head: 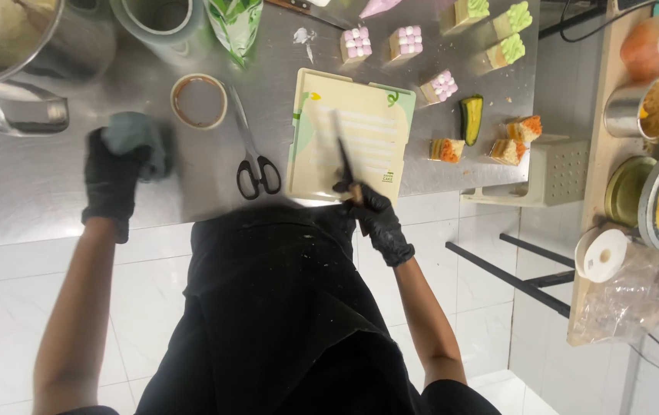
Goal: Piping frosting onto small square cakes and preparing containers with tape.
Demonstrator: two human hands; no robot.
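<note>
Head view: left hand (114, 180) fingers clutch teal cloth (139, 138) on steel table (22, 192); right hand (375, 215) fingers grip knife (342, 150).

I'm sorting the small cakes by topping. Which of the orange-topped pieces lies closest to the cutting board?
The orange-topped piece just right of the cutting board, below the dark green piece. The other two orange ones sit farther right, near the table edge.
</note>
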